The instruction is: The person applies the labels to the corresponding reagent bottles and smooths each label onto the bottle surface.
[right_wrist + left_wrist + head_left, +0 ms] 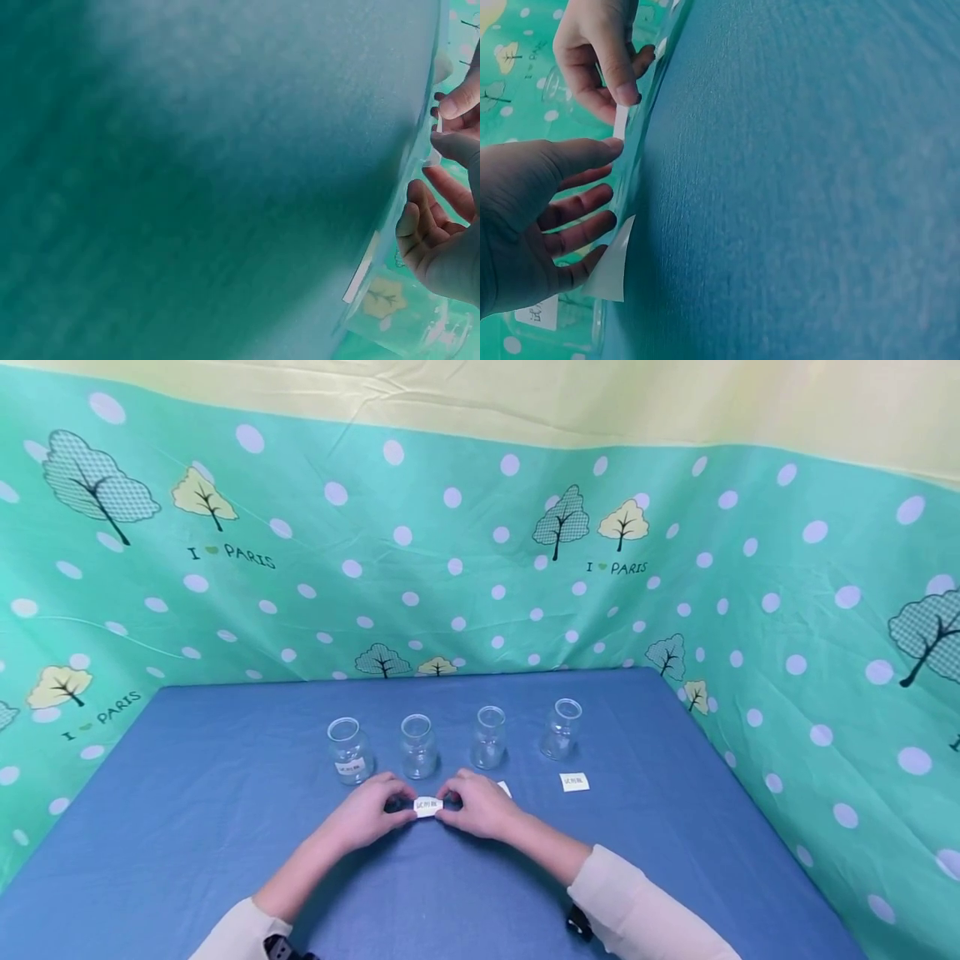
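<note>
Between both hands a small white label [428, 807] with handwritten characters is stretched level over the blue tabletop. My left hand [369, 812] pinches its left end with thumb and forefinger, and the other fingers spread loosely. At the opposite end my right hand [480, 806] pinches it the same way. Just behind the hands stands a bare glass jar [418, 747], upright and open at the top. To its left, another glass jar [347, 739] bears a similar label [350, 767]. A curled white paper piece [613, 271] lies by my left hand's lower fingers.
Two more glass jars, one in the middle [489, 739] and one at the right [562, 731], continue the row. A written label [575, 782] lies before the rightmost. Another white slip [505, 789] is partly hidden behind my right hand. Patterned green cloth [465, 552] walls the table's back and sides.
</note>
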Action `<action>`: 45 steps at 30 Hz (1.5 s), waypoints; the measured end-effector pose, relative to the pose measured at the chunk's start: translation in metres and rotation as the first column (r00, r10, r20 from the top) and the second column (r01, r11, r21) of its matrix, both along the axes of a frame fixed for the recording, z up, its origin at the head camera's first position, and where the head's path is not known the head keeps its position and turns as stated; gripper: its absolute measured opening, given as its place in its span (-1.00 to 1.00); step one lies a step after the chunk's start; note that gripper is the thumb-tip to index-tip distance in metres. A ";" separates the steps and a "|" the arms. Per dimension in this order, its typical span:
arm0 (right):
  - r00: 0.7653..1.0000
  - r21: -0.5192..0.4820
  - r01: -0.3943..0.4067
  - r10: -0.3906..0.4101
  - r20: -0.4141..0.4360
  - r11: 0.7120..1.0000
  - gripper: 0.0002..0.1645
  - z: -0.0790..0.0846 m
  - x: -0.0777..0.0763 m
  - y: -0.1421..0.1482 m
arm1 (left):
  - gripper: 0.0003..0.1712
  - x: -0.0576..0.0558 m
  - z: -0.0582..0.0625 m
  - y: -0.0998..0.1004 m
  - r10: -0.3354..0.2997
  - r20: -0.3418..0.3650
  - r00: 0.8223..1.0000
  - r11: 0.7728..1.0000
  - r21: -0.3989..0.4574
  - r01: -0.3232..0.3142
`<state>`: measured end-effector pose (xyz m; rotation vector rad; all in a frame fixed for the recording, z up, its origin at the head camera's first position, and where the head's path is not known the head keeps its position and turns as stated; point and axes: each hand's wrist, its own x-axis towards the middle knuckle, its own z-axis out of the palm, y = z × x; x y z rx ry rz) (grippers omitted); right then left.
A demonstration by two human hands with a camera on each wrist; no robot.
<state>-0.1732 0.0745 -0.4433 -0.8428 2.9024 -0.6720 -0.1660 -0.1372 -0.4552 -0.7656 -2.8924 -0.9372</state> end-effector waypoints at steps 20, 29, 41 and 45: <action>1.000 -0.126 0.012 -0.009 0.025 0.992 -0.74 0.015 0.002 0.010 | -0.74 0.005 0.009 -0.006 -0.030 0.320 0.947 0.958 0.280 -0.064; 1.000 -0.134 0.014 -0.011 0.023 0.991 -0.76 0.015 0.004 0.010 | -0.75 0.006 0.007 -0.004 -0.069 0.349 0.935 0.935 0.349 -0.061; 1.000 -0.209 0.016 -0.011 0.026 0.978 -0.70 0.019 0.008 0.013 | -0.73 0.009 0.007 0.002 -0.040 0.378 0.925 0.925 0.365 -0.109; 1.000 -0.248 0.010 -0.012 -0.006 0.969 -0.72 0.021 0.009 0.013 | -0.74 0.010 0.009 0.003 -0.014 0.384 0.923 0.925 0.355 -0.133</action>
